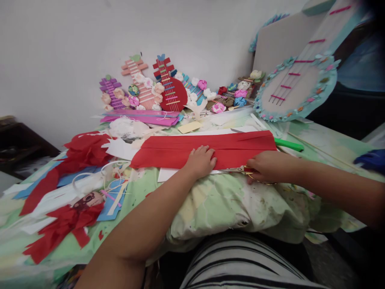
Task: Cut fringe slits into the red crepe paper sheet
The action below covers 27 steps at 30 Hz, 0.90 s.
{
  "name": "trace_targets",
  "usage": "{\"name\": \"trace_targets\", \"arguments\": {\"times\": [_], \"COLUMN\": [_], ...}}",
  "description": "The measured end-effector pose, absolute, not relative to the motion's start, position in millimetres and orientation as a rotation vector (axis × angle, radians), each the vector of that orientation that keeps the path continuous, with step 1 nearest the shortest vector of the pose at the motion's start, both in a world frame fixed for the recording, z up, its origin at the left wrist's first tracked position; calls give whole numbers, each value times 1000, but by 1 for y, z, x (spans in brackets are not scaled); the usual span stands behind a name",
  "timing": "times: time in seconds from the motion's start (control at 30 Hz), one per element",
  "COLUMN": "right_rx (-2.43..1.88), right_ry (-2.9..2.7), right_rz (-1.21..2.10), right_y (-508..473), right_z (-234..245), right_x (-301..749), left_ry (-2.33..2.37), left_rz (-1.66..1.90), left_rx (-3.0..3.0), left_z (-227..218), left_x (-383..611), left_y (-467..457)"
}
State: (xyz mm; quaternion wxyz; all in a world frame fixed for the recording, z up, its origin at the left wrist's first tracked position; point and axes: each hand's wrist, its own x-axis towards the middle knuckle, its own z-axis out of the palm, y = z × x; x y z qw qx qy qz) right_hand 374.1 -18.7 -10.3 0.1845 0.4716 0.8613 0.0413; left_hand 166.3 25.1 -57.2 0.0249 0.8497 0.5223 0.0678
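Note:
A long folded sheet of red paper (180, 151) lies across the table in front of me. My left hand (201, 161) rests palm down on its near edge, fingers together and flat, pressing it to the table. My right hand (266, 167) is closed around the gold handles of a pair of scissors (237, 170). The blades point left along the paper's near edge, toward my left hand.
Red paper scraps (64, 228) and blue and white offcuts litter the left of the green-covered table (228, 204). Paper guitar crafts with paper roses (156, 90) stand against the wall. A large round guitar-shaped board (296, 86) leans at the right, and a green marker (288, 145) lies beside the red sheet.

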Motion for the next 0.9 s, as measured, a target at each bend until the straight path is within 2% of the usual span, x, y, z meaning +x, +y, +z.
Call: {"name": "trace_targets", "arguments": {"times": [0.67, 0.9], "right_rx": [1423, 1513], "right_ry": [2463, 2462], "right_rz": [167, 57], "right_y": [-24, -18], "right_z": [-3, -3], "right_x": [373, 401], "left_ry": [1568, 1526], "left_rz": [363, 465], "left_rx": [2667, 2754], "left_z": [-58, -55], "left_x": [163, 161], "left_y": [29, 23]}}
